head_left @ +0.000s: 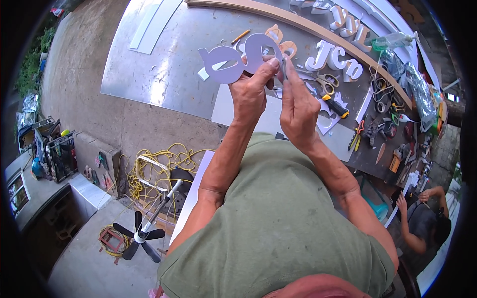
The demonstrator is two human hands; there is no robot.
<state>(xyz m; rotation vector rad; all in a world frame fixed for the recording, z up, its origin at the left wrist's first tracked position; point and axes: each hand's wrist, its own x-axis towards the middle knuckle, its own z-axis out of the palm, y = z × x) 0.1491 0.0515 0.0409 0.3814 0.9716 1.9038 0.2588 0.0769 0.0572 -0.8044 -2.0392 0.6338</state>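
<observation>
My left hand (pixel 250 94) pinches a flat white curvy cutout (pixel 227 75), shaped like a script letter, between thumb and fingers above the metal-topped table. My right hand (pixel 299 111) is closed at the cutout's right edge, its fingers stretched along a thin greyish piece. Whether that piece is a blade or a strip I cannot make out. Below both hands lies a white sheet (pixel 233 110). To the right are scissors (pixel 328 83), a yellow-and-black utility knife (pixel 336 106) and scrap board with cut-out holes (pixel 325 120). A pencil (pixel 241 36) rests beyond the cutout.
Raised white letters (pixel 334 60) stand at the back right, before a long brown strip (pixel 298 26). Pliers (pixel 356 136) and other tools crowd the table's right side. Another person (pixel 422 218) works at lower right. A fan (pixel 141 236) and yellow cord (pixel 144 174) are at left.
</observation>
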